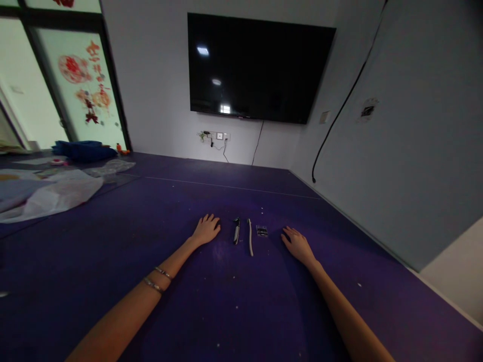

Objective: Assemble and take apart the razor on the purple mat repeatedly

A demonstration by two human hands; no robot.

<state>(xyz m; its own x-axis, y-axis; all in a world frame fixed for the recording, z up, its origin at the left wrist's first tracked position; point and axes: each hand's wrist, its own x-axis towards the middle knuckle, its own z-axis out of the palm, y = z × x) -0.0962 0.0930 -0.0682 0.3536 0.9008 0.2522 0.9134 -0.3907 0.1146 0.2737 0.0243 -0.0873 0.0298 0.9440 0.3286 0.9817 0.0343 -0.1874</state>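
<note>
My left hand [206, 230] lies flat on the purple tabletop [226, 311], fingers spread, holding nothing. Just right of it is what looks like a razor [236, 232] with a black and pale handle, its head pointing away from me. A slim whitish toothbrush [250, 238] lies beside the razor, roughly parallel to it. Further right sits a small clear packet [261, 231] with dark pieces inside; its exact contents are too small to make out. My right hand [297, 245] rests on the surface to the right of the packet, fingers apart and touching none of these items.
Plastic sheeting [60, 193] and a dark blue cloth bundle [83, 150] lie on the left. A black television [260, 68] hangs on the far wall above several sockets [219, 136]. At right, a black cable [332, 123] dangles along the wall. Small white specks dot the surface.
</note>
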